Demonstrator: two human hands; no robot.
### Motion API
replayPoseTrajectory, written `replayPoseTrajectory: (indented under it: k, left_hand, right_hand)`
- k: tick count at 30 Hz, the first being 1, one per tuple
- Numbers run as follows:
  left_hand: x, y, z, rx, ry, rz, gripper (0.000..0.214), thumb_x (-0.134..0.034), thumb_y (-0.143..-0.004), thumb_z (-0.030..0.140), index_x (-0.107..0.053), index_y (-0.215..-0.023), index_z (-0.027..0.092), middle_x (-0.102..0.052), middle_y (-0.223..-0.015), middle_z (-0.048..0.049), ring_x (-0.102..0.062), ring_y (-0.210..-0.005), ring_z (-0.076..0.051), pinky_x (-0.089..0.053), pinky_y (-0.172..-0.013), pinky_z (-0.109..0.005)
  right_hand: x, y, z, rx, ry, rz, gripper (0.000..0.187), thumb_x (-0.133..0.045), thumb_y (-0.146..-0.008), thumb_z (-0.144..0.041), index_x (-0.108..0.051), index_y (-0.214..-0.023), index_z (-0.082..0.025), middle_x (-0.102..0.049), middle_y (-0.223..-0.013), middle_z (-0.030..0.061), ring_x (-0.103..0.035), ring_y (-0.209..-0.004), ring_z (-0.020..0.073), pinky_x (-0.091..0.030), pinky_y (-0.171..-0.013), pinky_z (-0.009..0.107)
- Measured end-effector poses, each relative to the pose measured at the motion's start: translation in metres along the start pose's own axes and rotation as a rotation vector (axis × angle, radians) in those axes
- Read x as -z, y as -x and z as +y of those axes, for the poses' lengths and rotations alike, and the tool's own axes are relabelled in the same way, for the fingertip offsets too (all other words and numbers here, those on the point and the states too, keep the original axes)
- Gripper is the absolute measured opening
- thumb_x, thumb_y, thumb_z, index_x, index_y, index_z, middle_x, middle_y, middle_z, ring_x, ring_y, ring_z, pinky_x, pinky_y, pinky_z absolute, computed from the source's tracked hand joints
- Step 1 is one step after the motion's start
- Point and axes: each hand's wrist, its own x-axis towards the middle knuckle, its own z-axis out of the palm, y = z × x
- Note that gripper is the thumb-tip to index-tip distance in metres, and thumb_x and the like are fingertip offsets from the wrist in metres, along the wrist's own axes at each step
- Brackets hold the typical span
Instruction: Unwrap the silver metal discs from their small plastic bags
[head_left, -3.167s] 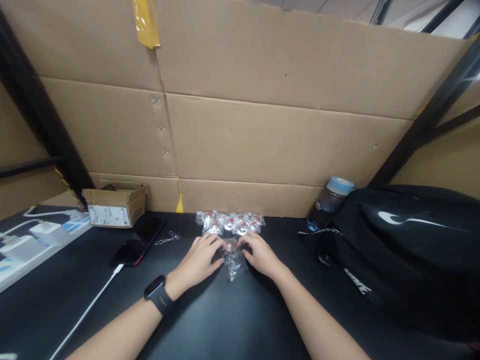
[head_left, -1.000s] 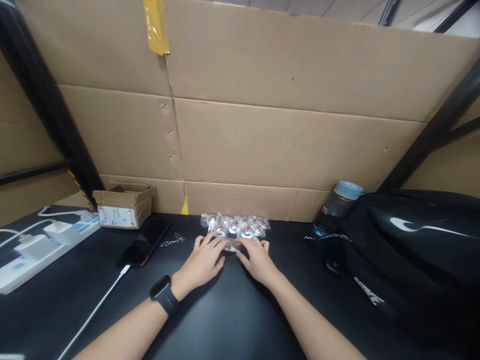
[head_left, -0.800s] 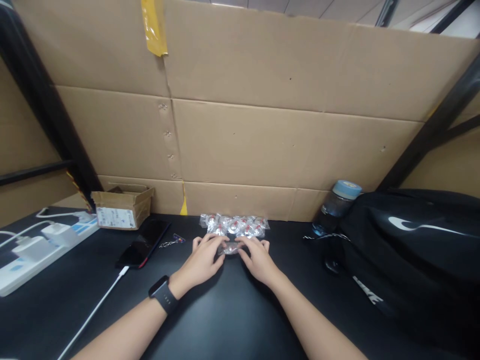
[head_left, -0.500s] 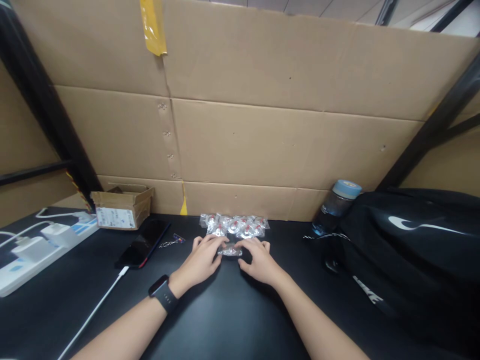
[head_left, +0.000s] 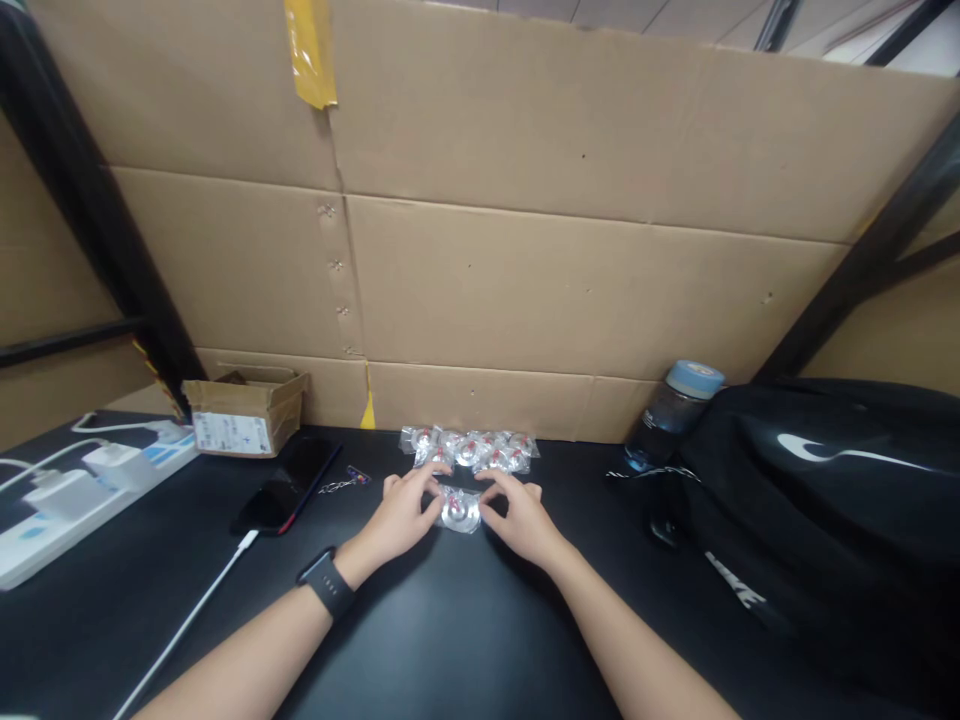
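A small clear plastic packet with a silvery round part and a red spot lies on the black table. My left hand pinches its left edge and my right hand pinches its right edge. A black smartwatch is on my left wrist. Just behind the packet, a row of several similar packets lies against the cardboard wall.
A black phone with a white cable lies to the left, near a small keychain. A small cardboard box and a white power strip are farther left. A water bottle and a black bag stand on the right.
The packet was crumpled and hanging lower between my hands 3.2 s ago. It now lies flat between my fingertips, showing its round part, and my fingers have spread to its two edges.
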Motion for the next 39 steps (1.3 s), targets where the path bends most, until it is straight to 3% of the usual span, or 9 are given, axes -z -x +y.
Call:
replayPoseTrajectory:
  k: [12,16,19,24,30,35,39]
  left_hand:
    - [-0.001,-0.002,-0.003,0.05,0.086,0.04,0.043,-0.069,-0.085,0.034,-0.052,-0.125,0.03,-0.077,-0.09,0.0034,-0.071,-0.099,-0.024,-0.031,-0.099,-0.04]
    - [-0.002,-0.002,0.0,0.095,0.077,0.069,0.041,-0.071,-0.084,0.036,-0.054,-0.12,0.029,-0.077,-0.086,0.0042,-0.072,-0.095,-0.024,-0.03,-0.099,-0.043]
    - [-0.003,-0.002,0.001,0.104,0.082,0.08,0.036,-0.071,-0.084,0.035,-0.056,-0.115,0.028,-0.078,-0.083,0.0047,-0.072,-0.096,-0.025,-0.031,-0.1,-0.044]
    - [-0.003,-0.004,-0.001,0.075,0.147,0.062,0.037,-0.072,-0.083,0.033,-0.054,-0.115,0.029,-0.078,-0.081,0.0049,-0.071,-0.102,-0.024,-0.035,-0.1,-0.041]
    - [-0.003,-0.002,0.0,0.016,0.184,0.013,0.037,-0.072,-0.085,0.035,-0.055,-0.117,0.029,-0.078,-0.082,0.0037,-0.068,-0.108,-0.023,-0.036,-0.099,-0.039]
    - [-0.003,-0.001,0.002,0.062,0.05,0.032,0.033,-0.068,-0.087,0.035,-0.056,-0.117,0.028,-0.077,-0.084,0.0037,-0.07,-0.095,-0.024,-0.034,-0.097,-0.041]
    - [-0.002,0.0,0.002,0.033,-0.134,0.074,0.027,-0.067,-0.087,0.031,-0.059,-0.112,0.026,-0.075,-0.093,-0.0004,-0.066,-0.099,-0.026,-0.037,-0.088,-0.038]
  right_hand:
    - [-0.002,-0.005,0.007,-0.029,-0.149,0.096,0.037,-0.073,-0.079,-0.024,-0.063,-0.115,-0.031,-0.078,-0.087,-0.0048,-0.071,-0.096,0.0216,-0.033,-0.103,0.044]
    - [-0.001,-0.004,0.003,-0.066,-0.162,0.071,0.041,-0.071,-0.081,-0.026,-0.064,-0.12,-0.03,-0.079,-0.09,-0.0013,-0.073,-0.095,0.0238,-0.04,-0.101,0.044]
    - [0.002,-0.003,-0.001,-0.047,-0.141,0.027,0.047,-0.071,-0.082,-0.025,-0.062,-0.128,-0.032,-0.079,-0.095,-0.001,-0.073,-0.101,0.0237,-0.037,-0.106,0.046]
    - [0.006,-0.003,-0.003,-0.067,-0.15,0.021,0.049,-0.073,-0.08,-0.023,-0.062,-0.127,-0.032,-0.08,-0.092,-0.0016,-0.072,-0.103,0.0241,-0.03,-0.111,0.047]
    - [0.005,-0.004,0.001,-0.098,-0.169,0.032,0.042,-0.076,-0.076,-0.029,-0.064,-0.117,-0.03,-0.079,-0.085,-0.0026,-0.073,-0.095,0.0246,-0.036,-0.102,0.044]
    - [0.002,-0.004,0.001,-0.099,-0.108,0.058,0.032,-0.069,-0.081,-0.025,-0.063,-0.113,-0.03,-0.078,-0.083,-0.0053,-0.071,-0.086,0.0195,-0.032,-0.1,0.041]
    - [0.002,-0.002,-0.001,-0.073,0.108,0.126,0.034,-0.064,-0.081,-0.016,-0.065,-0.112,-0.03,-0.075,-0.097,-0.0003,-0.066,-0.098,0.023,-0.032,-0.094,0.042]
